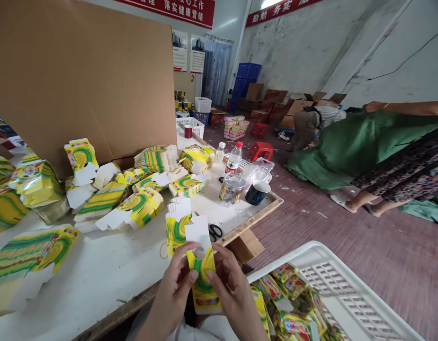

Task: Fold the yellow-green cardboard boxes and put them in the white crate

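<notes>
Between my two hands is a yellow and green printed carton (203, 270) with its white top flap standing up. My left hand (179, 279) grips its left edge, thumb on the front. On the right edge, my right hand (233, 284) is closed the same way, with the thumb on the printed face. Just beyond lies a small stack of similar flat cartons (178, 227) on the white table. Black-handled scissors (214, 232) rest beside that stack, partly hidden by the carton I hold. A thin rubber band (164, 251) lies left of my hands.
Many carton bundles (101, 201) cover the white table (108, 265) before a large cardboard sheet (91, 76). A bottle (234, 158), clear jar (232, 189) and dark mug (257, 192) stand near its right corner. A white basket (346, 284) holds filled packs. Another person handles green cloth (364, 147).
</notes>
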The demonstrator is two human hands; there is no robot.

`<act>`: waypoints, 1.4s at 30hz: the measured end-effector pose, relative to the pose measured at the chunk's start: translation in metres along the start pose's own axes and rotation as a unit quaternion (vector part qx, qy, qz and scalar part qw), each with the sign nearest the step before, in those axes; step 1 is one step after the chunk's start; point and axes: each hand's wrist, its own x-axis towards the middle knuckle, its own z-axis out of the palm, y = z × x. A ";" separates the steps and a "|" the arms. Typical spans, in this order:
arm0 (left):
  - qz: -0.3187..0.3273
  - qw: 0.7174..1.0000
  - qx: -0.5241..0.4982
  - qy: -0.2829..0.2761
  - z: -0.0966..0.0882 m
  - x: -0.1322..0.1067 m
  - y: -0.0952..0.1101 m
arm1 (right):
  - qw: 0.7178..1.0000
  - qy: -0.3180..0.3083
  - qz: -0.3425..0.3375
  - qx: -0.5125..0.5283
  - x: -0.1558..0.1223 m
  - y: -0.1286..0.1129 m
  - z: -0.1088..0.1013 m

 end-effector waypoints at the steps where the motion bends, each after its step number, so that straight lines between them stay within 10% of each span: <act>1: -0.001 1.000 0.015 -0.007 -0.002 -0.001 0.000 | 1.000 -0.008 0.006 -0.004 0.000 -0.002 -0.003; 26: -0.010 0.996 0.008 -0.092 0.003 -0.003 0.011 | 0.989 0.042 -0.120 -0.072 0.006 -0.017 -0.020; 33: -0.009 0.992 0.080 -0.097 -0.005 0.000 -0.001 | 0.993 -0.026 0.026 -0.111 0.002 0.001 -0.011; 42: -0.027 0.994 0.055 -0.090 -0.002 -0.001 0.002 | 0.986 -0.013 0.012 -0.167 0.004 0.010 -0.010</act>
